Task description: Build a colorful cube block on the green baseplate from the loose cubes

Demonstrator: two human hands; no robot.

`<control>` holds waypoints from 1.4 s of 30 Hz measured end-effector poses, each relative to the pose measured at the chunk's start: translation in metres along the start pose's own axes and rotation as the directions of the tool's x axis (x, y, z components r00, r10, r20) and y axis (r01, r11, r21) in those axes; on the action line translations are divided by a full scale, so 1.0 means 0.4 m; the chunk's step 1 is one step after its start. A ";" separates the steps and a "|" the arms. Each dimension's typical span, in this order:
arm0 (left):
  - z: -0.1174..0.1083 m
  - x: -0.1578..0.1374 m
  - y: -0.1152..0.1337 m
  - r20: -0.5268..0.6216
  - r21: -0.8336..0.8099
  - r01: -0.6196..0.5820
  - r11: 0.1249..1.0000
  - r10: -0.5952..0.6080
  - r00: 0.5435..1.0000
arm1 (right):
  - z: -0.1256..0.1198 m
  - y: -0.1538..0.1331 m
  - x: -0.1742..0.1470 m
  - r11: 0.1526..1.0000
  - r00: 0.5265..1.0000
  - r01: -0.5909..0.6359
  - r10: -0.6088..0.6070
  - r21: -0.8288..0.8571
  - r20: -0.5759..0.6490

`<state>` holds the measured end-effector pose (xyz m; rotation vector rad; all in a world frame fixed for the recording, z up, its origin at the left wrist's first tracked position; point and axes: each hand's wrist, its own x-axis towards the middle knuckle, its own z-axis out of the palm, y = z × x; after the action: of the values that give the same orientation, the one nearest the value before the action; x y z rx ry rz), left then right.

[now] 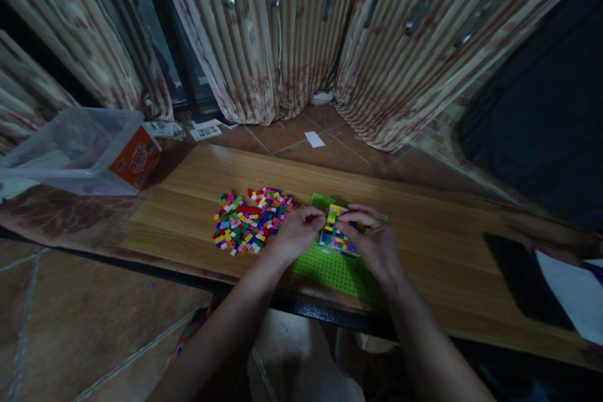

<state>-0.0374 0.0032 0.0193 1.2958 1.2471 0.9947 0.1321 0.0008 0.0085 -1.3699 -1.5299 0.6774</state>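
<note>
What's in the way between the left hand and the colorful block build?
Nothing I can see: the left hand is close beside the block build, toward the loose bricks. The right hand partly hides the build's other side.

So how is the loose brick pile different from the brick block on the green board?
The loose brick pile lies right on the wooden table, but the brick block sits on the green board. The pile's bricks point every which way, while the block's are packed neatly together. The pile spreads wider than the part of the block that shows. Both have lots of colours.
</note>
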 end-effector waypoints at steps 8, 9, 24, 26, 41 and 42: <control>0.006 0.012 -0.012 -0.014 0.044 -0.013 0.999 0.014 1.000 | 0.009 0.002 0.004 0.989 0.994 -0.109 0.108 0.098 0.015; 0.008 0.016 -0.014 -0.023 0.051 -0.015 0.999 0.016 1.000 | 0.010 0.003 0.004 0.986 0.992 -0.128 0.127 0.108 0.018; 0.030 0.056 -0.026 -0.081 -0.054 -0.006 0.999 0.002 0.997 | 0.015 0.011 0.006 0.973 0.984 -0.170 0.159 0.158 0.078; 0.029 0.056 -0.023 -0.081 -0.031 -0.019 0.999 0.017 0.997 | 0.017 0.011 0.005 0.975 0.987 -0.152 0.140 0.163 0.078; 0.025 0.040 -0.024 -0.075 0.032 -0.026 0.999 0.029 0.997 | -0.009 0.017 0.013 0.928 0.968 -0.244 0.216 0.281 0.128; 0.025 0.042 -0.026 -0.073 0.041 -0.024 0.999 0.027 0.997 | -0.008 0.018 0.013 0.933 0.971 -0.230 0.204 0.276 0.122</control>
<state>-0.0270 0.0178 0.0062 1.3194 1.3151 1.0482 0.1382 0.0069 0.0051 -1.3074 -1.2975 1.0717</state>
